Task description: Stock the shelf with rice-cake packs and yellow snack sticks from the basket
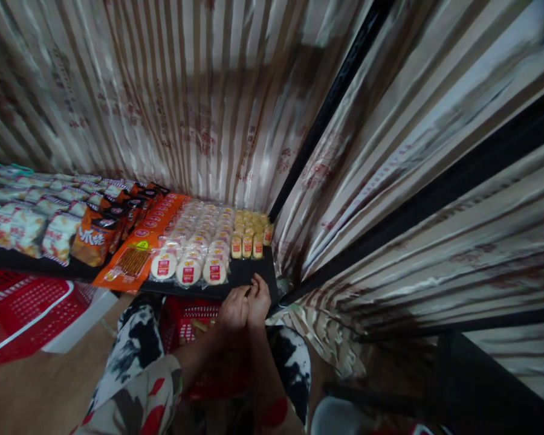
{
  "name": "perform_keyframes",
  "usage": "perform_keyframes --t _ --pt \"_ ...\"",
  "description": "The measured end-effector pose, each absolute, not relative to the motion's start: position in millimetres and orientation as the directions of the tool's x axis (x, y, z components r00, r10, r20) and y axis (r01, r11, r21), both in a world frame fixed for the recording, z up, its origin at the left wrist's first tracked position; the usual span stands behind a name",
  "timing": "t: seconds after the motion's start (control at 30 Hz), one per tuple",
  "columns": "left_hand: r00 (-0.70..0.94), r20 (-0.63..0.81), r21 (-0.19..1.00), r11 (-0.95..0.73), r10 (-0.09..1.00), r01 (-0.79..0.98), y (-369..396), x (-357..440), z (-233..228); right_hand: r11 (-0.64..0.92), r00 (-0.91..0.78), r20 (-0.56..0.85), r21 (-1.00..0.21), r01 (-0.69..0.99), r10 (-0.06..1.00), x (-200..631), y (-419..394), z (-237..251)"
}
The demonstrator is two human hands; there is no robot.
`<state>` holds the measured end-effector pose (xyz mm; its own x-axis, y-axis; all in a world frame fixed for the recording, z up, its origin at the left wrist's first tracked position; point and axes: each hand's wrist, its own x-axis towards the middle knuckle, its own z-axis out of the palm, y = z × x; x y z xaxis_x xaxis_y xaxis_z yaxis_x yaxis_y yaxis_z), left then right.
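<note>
Left hand [233, 309]: curled, knuckles up, pressed against the right; grip unclear
Right hand [259, 300]: fingers bent at black shelf [247, 273] edge, grip unclear

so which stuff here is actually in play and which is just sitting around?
In play:
- left hand and right hand, together at the front edge of the black shelf
- small yellow packs just above the hands
- red basket under the hands

Sitting around:
- round cracker packs
- orange stick-snack pack
- snack bags further left
- second red basket
- striped curtain

Small yellow packets [250, 237] upright, rowed on shelf [249, 272].
</note>
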<state>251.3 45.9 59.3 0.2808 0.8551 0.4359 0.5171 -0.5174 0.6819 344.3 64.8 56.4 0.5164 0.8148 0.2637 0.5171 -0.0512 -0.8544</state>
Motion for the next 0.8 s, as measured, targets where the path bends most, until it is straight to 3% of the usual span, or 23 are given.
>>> perform_keyframes --t 0.33,0.53,0.67,0.8 --pt "0.420 0.340 0.699 -0.525 0.842 0.487 -11.4 203.1 39.1 -0.001 0.401 0.242 -0.855 0.518 0.883 305.5 4.0 50.0" --pt "0.423 0.047 0.728 -0.321 0.905 0.606 -39.1 169.8 11.2 -0.156 0.248 -0.010 -0.801 0.578 0.969 287.2 -21.5 4.9" --pt "0.450 -0.154 0.718 -0.213 0.880 0.663 -43.1 158.7 -8.3 -0.220 0.183 -0.137 -0.780 0.586 0.974 280.0 -28.1 -21.6" --pt "0.382 -0.156 0.742 -0.147 0.911 0.654 -42.0 155.5 -32.4 -0.226 0.203 -0.130 -0.781 0.583 0.971 275.1 -33.9 -37.2"
